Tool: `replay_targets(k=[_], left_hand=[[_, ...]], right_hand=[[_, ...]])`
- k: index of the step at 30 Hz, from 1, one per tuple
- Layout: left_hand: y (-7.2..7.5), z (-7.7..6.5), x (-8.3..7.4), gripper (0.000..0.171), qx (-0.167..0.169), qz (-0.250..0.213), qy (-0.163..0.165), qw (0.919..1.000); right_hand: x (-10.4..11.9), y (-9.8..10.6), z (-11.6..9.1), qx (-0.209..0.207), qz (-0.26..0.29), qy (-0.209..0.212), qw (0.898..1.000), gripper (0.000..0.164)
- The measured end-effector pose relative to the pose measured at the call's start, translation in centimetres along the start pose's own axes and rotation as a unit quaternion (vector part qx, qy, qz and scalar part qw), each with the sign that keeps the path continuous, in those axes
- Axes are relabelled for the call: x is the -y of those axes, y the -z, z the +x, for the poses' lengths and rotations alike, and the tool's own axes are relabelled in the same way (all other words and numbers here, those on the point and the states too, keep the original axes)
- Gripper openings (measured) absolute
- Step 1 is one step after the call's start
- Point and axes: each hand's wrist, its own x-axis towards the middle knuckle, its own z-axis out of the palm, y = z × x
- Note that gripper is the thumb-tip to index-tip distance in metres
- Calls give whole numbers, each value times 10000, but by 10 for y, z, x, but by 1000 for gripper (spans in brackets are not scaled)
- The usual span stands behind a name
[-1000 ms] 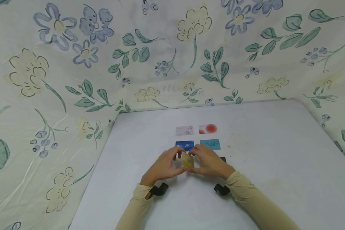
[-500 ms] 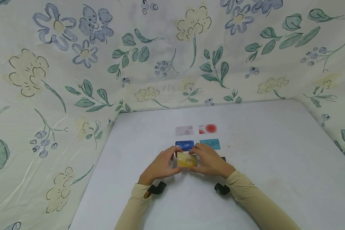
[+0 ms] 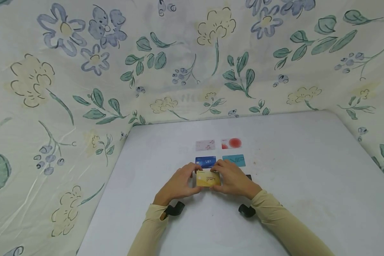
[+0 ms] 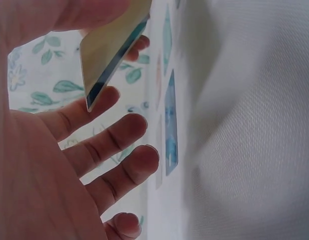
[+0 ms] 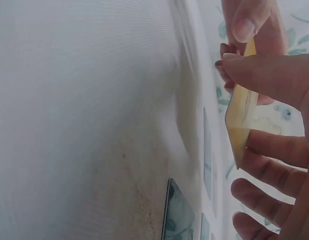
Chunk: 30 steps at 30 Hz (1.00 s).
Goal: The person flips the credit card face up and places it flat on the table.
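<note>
A gold plastic card [image 3: 204, 179] is held up off the table between both hands, its printed face towards the head camera. My left hand [image 3: 179, 183] pinches its left end, thumb below and fingertips above. At the right end, my right hand [image 3: 233, 179] grips it between thumb and fingers. The left wrist view shows a dark stripe across the back of the card [image 4: 112, 55]. Just beyond the hands lie a blue VIP card [image 3: 206, 162] and a teal card [image 3: 235, 160]. A dark card [image 5: 178, 215] lies by my right hand, mostly hidden by it in the head view.
Farther back on the white table [image 3: 294, 170], a pale pink card [image 3: 205, 145] and a white card with a red circle [image 3: 232, 143] lie side by side. A floral cloth [image 3: 179, 64] hangs behind the table and along its sides.
The gold card has turned from a narrow, angled view to show its wide face. My left hand has shifted slightly left. The cards on the table have not moved.
</note>
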Motion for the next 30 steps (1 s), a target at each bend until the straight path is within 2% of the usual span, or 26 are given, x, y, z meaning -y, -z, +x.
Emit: replay_targets(k=[15,30], left_hand=[[0,0,3,55,82,243,-37,9997],[-4,2,8,52,144,886,18,9960]], right_hand=[[1,-5,1,116,-223,-88,9996,55],[5,-12,1,184,-356,-271,9988,56]])
